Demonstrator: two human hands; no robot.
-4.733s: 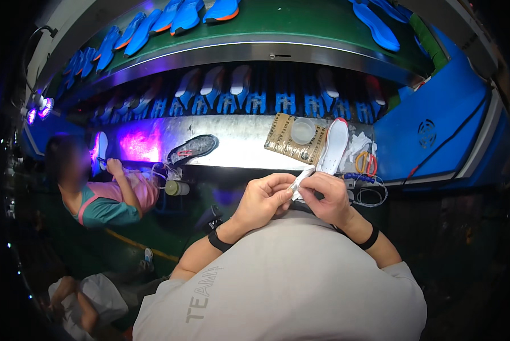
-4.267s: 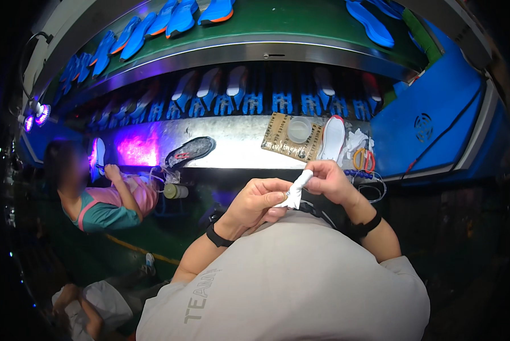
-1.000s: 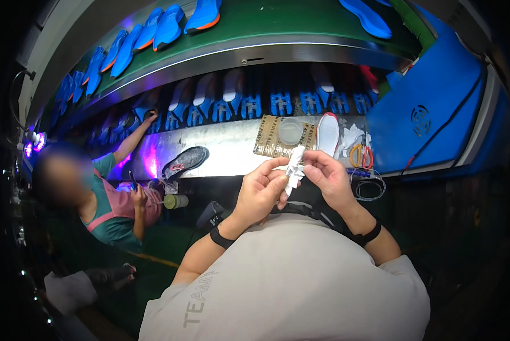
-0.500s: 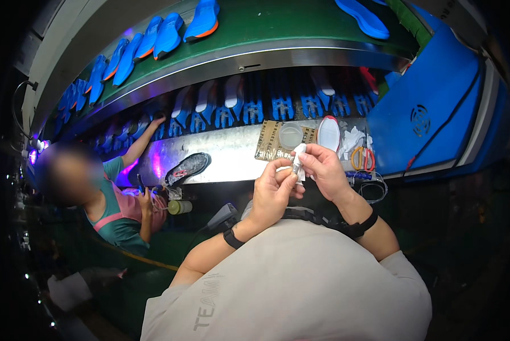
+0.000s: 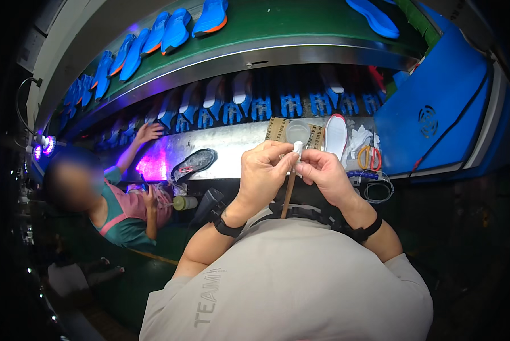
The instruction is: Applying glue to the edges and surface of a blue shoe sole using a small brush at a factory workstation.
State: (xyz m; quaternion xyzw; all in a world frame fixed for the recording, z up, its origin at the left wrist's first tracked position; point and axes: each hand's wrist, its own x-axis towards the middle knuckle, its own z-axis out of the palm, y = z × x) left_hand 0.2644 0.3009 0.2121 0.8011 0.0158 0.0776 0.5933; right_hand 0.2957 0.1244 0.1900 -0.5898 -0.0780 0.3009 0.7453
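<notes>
A thin brown stick (image 5: pixel 289 196) with white cloth or paper (image 5: pixel 298 149) at its upper end is held between my two hands, above the bench's near edge. My left hand (image 5: pixel 266 177) pinches the stick and wrap from the left, fingers bent. From the right, my right hand (image 5: pixel 327 177) pinches the white wrap with thumb and forefinger. Just beyond my fingertips stands a clear plastic cup (image 5: pixel 298 131) on a brown printed sheet (image 5: pixel 278 129). A white shoe sole with a red edge (image 5: pixel 335 136) lies to the right of the cup.
White scraps (image 5: pixel 359 140) and orange-and-red-handled scissors (image 5: pixel 371 158) lie right, near a coiled cable (image 5: pixel 379 188). A dark shoe (image 5: pixel 193 164) rests left. Beside it a co-worker (image 5: pixel 130 207) reaches toward a moving-line row of blue holders (image 5: pixel 262 108). Blue soles (image 5: pixel 175 31) lie on the green belt above.
My fingers have shifted around the white wrap, and the brown stick now shows below it. The co-worker's raised hand has come away from the holders. The whole view has shifted slightly.
</notes>
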